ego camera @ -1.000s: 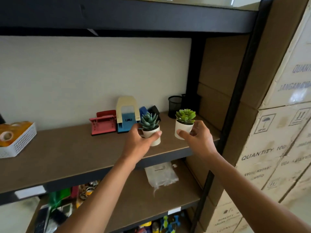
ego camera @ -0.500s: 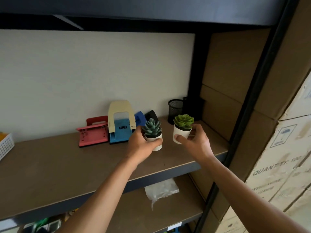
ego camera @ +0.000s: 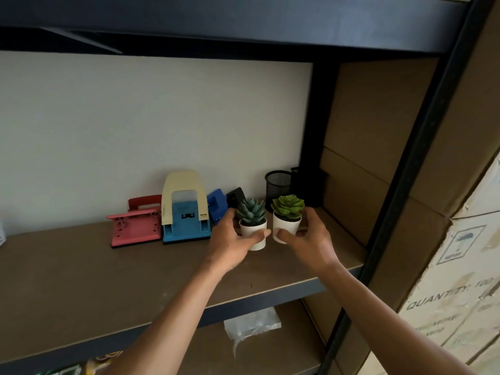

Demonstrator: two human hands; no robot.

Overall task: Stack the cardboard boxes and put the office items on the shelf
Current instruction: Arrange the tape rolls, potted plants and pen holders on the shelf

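dark metal shelving fills the view, with a brown shelf board [ego camera: 81, 280] at chest height backed by a pale wall, and stacked cardboard boxes [ego camera: 460, 266] close against the frame on the right. along the back of the board sit a pink hole punch [ego camera: 135, 226], a taller cream and blue punch [ego camera: 185, 209], a small blue item [ego camera: 216, 205] and a black mesh pen cup [ego camera: 277, 185], which suggests the person is grouping office items at this end. the left hand [ego camera: 230, 244] wraps its thumb and fingers around the white pot of a blue-green succulent [ego camera: 251, 226]; the right hand [ego camera: 308, 239] grips the white pot of a bright green succulent [ego camera: 286, 217] the same way. both pots are upright, held by their sides so the leaves are not crushed, and almost touch each other just in front of the pen cup. whether their bases rest on the board cannot be told. judging by this, the plants are being set down as a pair, and letting go is what remains
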